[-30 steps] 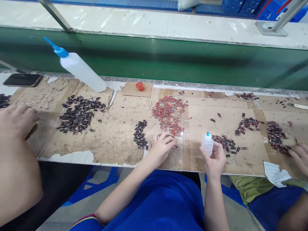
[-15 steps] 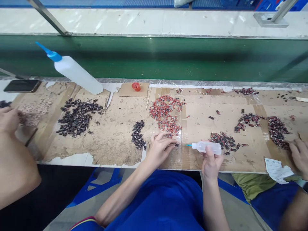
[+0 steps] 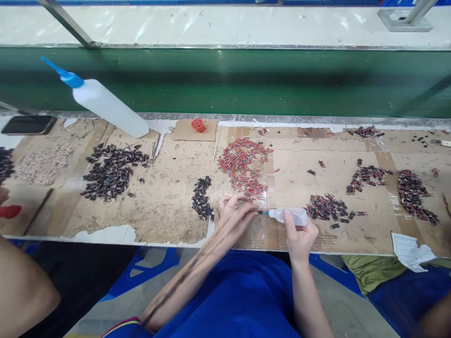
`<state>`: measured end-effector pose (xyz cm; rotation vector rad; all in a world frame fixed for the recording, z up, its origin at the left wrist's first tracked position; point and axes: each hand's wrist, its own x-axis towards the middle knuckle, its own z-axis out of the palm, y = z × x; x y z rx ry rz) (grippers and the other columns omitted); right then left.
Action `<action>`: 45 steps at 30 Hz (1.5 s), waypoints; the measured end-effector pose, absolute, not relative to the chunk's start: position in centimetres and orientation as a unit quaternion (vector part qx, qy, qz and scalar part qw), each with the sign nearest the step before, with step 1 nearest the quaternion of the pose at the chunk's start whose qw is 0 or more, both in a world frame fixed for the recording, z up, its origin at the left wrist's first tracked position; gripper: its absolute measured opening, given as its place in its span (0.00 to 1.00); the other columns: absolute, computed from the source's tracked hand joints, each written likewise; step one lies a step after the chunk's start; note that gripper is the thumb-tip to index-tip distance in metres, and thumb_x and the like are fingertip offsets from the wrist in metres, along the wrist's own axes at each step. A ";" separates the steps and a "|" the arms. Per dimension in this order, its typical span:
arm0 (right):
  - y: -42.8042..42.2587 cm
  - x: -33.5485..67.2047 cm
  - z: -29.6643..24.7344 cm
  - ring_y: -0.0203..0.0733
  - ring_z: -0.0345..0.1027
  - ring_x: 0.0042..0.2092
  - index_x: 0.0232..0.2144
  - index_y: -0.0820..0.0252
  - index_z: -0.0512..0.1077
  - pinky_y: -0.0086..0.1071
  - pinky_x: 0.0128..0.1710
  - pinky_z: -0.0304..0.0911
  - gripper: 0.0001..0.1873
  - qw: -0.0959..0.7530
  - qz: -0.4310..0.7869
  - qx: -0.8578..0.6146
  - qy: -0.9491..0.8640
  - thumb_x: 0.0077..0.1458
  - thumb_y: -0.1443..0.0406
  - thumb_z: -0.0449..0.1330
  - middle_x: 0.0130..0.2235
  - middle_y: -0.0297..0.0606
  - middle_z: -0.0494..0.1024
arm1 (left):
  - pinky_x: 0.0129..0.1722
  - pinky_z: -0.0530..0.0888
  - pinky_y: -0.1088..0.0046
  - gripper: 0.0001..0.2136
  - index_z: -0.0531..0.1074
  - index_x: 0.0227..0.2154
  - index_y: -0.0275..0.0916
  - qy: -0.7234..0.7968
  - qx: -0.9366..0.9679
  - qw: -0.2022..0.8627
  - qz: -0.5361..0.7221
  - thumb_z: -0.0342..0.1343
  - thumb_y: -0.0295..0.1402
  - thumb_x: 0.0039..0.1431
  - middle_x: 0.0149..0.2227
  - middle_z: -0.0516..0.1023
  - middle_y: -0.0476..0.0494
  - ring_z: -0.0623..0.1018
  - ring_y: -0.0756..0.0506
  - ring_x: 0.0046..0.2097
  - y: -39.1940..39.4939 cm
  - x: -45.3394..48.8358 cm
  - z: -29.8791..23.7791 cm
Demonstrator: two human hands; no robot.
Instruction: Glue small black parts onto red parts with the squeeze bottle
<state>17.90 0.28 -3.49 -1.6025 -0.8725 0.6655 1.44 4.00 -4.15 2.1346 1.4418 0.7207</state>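
Note:
My left hand (image 3: 235,217) pinches a small black part (image 3: 260,212) by its near end, just above the cardboard. In my right hand (image 3: 299,237) is a small clear squeeze bottle (image 3: 291,216), held sideways. Its blue needle tip (image 3: 267,213) points left and meets, or nearly meets, the black part. A heap of red-and-silver pieces (image 3: 244,159) lies beyond my left hand. Left of that hand sits a small pile of black parts (image 3: 202,198). Close to the right of the bottle are joined black-and-red pieces (image 3: 327,207).
Cardboard (image 3: 165,202) covers the bench. A large white bottle with a blue nozzle (image 3: 109,107) leans at the back left, near a red cap (image 3: 198,125) and a larger black pile (image 3: 111,171). A co-worker's arm (image 3: 21,286) is at left. A paper slip (image 3: 412,251) overhangs the front edge.
My right hand has moved the squeeze bottle left, bringing its tip to the black part. My left hand stays nearly in place. The right-hand co-worker's hand has left the pile.

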 end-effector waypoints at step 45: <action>2.8 17.6 -4.0 0.49 0.75 0.48 0.46 0.62 0.70 0.48 0.55 0.64 0.29 0.594 0.288 -0.641 -0.392 0.41 0.61 0.70 0.45 0.50 0.80 | 0.49 0.58 0.59 0.11 0.77 0.38 0.47 0.484 0.818 0.176 0.258 0.54 0.24 0.62 0.35 0.84 0.48 0.74 0.41 0.50 4.0 -0.6 -3.9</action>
